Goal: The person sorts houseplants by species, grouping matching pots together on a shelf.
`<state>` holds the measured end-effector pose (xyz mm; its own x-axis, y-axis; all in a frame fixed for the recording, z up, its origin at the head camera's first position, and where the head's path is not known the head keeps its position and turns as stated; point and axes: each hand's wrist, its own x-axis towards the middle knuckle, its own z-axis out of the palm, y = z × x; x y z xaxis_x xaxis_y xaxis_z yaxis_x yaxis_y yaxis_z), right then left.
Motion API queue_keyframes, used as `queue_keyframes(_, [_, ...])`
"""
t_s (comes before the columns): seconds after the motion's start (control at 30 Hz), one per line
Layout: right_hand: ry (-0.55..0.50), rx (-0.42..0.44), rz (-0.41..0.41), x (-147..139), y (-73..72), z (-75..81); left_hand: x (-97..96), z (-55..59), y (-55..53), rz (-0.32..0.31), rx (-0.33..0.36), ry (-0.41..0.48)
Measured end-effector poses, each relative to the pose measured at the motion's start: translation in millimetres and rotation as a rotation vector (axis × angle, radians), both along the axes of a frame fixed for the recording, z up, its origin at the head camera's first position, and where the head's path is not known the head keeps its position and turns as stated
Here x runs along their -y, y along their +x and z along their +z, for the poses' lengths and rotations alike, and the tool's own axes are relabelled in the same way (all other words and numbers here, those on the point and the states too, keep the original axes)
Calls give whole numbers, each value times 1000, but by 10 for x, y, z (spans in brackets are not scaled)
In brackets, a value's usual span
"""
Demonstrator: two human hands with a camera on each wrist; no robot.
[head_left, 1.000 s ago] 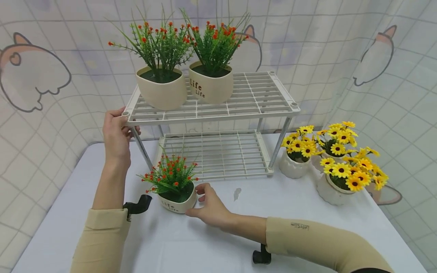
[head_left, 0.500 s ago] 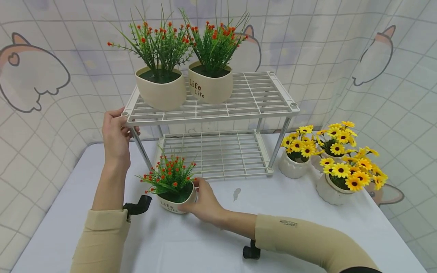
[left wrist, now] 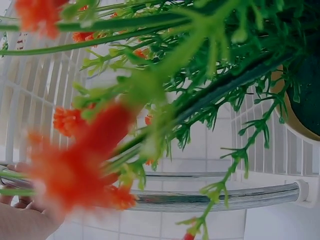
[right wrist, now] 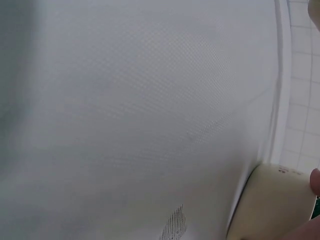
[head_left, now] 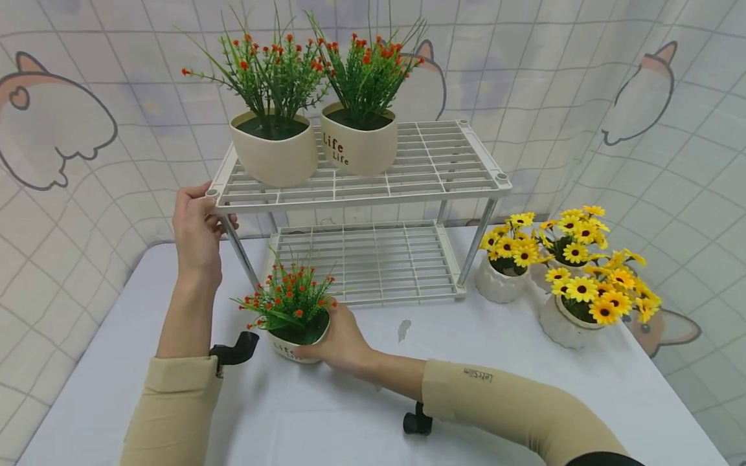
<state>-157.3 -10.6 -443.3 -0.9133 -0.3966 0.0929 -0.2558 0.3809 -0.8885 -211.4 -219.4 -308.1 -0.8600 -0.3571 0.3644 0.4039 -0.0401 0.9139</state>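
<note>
A two-tier white wire rack [head_left: 361,202] stands at the back of the table. My left hand [head_left: 197,239] grips its upper left front corner, fingers curled round the metal post [left wrist: 220,197]. In front of the lower shelf is a cream flowerpot [head_left: 284,350] lettered "Life", planted with red-flowered greenery [head_left: 291,296]. My right hand [head_left: 345,340] holds this pot by its right side, thumb across the front and fingers mostly hidden behind. The pot's cream wall [right wrist: 272,205] also shows in the right wrist view. In the left wrist view, blurred red blossoms [left wrist: 75,165] partly cover my left hand.
Two matching red-flowered pots, one on the left [head_left: 275,155] and one beside it [head_left: 368,147], sit on the upper shelf. Three white pots of yellow flowers [head_left: 571,323] stand right of the rack. A patterned curtain [head_left: 548,116] hangs behind the table.
My right hand has moved left onto the red-flowered pot, its thumb now across the front where it was at the right edge. My left hand stays on the rack's corner.
</note>
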Motion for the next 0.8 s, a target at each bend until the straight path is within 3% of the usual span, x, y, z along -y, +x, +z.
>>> queue_keyframes(0.3, [7,-68,61,-34,-62,14,2,2,7,3,8,-10])
queue_keyframes(0.8, [40,-38,86,-215,-15,27,-5,-5,6,-4,-6,-3])
